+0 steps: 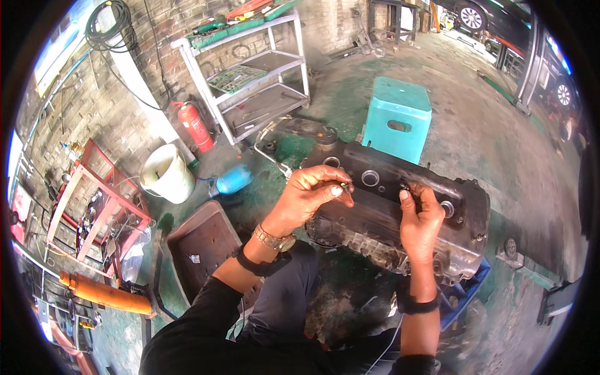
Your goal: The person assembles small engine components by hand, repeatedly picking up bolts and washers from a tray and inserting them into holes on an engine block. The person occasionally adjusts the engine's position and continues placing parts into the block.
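Observation:
A greasy engine (369,247) with a dark valve cover (378,203) on top stands in front of me. Round holes with pale metal rims run along the cover. My left hand (317,192) is over the cover's left part, thumb and fingertips pinched on something small and dark that I cannot make out. Over the right part of the cover, my right hand (422,215) has its thumb and index finger pressed together at the surface. Whatever lies between those fingertips is too small to tell. A watch (275,239) is on my left wrist.
A teal stool (400,106) stands behind the engine. To the left are a brown tray (203,234), a white bucket (165,174), a blue bottle (234,180), a red fire extinguisher (195,127) and a tool cart (234,103). A blue crate (465,294) is under the engine's right end.

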A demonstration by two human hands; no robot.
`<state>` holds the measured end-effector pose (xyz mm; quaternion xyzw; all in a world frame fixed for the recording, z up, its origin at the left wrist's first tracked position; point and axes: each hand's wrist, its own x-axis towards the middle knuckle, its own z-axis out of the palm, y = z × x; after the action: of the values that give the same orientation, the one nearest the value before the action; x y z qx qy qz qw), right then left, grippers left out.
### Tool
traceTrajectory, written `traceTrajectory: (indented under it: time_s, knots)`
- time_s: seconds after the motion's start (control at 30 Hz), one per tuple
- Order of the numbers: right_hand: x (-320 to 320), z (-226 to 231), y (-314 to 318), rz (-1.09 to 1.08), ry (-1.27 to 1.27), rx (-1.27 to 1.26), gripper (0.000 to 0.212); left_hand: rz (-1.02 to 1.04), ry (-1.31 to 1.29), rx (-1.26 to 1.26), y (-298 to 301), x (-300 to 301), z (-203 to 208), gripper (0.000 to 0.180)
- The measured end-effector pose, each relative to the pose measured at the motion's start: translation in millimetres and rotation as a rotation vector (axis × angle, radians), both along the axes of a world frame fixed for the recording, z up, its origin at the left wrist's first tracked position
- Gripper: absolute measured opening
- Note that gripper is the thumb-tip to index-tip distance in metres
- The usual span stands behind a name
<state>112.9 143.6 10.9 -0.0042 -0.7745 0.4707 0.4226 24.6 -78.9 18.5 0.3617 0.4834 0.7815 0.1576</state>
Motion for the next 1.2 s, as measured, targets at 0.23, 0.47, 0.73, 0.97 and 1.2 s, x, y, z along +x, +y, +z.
traceTrajectory:
  time_s: [0.23, 0.47, 0.73, 0.97, 1.2]
  knots:
    - [-0.8, -0.6, 1.4, 0.026, 0.022, -0.041, 0.011, 0.091, 0.108, -0.036, 10.1, -6.6, 9.2, 0.015]
    - [0.4, -4.7, 6.1, 0.032, -0.007, -0.019, 0.015, 0.418, 0.759, -0.485, 26.5, -17.2, 45.0, 0.017]
    - [-2.7, -8.8, 7.0, 0.049, 0.02, -0.096, 0.013, 0.272, 0.913, -0.697, 57.8, -29.3, 51.4, 0.018]
    - [-3.5, -12.0, 10.0, 0.044, -0.001, -0.174, 0.016, 0.198, 0.901, -0.705, 72.4, -34.3, 29.6, 0.015]
    - [-3.6, -10.4, 10.3, 0.041, 0.053, -0.093, 0.011, 0.172, 0.843, -0.674, 72.5, -34.6, 22.5, 0.014]
